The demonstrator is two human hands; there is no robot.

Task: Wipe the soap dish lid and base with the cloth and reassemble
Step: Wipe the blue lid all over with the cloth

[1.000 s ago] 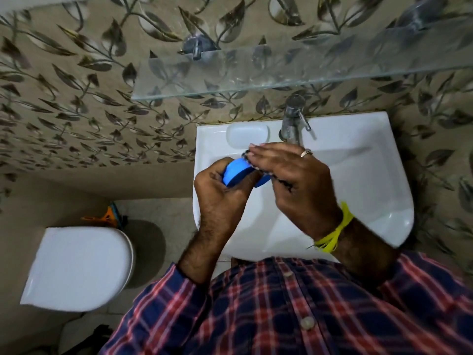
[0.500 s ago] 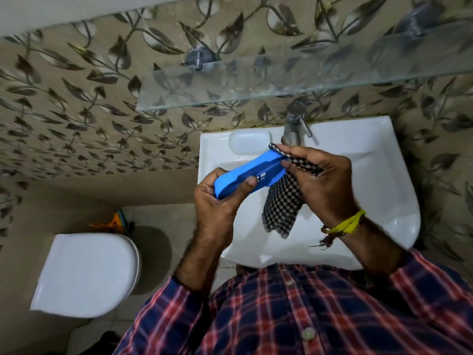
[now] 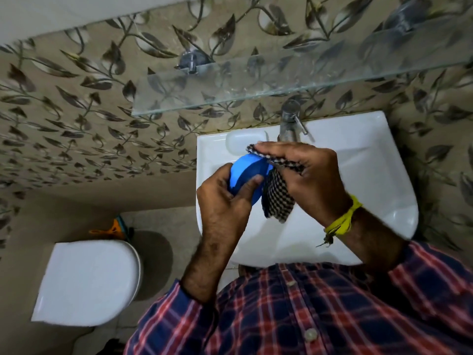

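From where I'm watching, both hands are up over the sink (image 3: 378,160). The left hand (image 3: 225,201) has the blue soap dish (image 3: 247,172) clamped, thumb across the near face and fingers wrapped behind it. Can't tell if that piece is the lid or the base, it's tilted on edge and half covered.

The right hand (image 3: 307,175) has the checked cloth (image 3: 277,198) pinched against the dish's right end, fingers laid over the top of the fabric with a strip of it poking out past the fingertips. The rest of the cloth hangs down under the palm, over the basin. Dish and cloth are touching right where the two hands meet.

There's a yellow thread (image 3: 343,221) tied round the right wrist. Tap (image 3: 290,121) sits just behind the hands, glass shelf (image 3: 256,88) above it on the leaf-pattern wall. Toilet (image 3: 87,280) with its lid down is off to the left, well apart from the sink. Plaid shirt (image 3: 307,316) fills the bottom.
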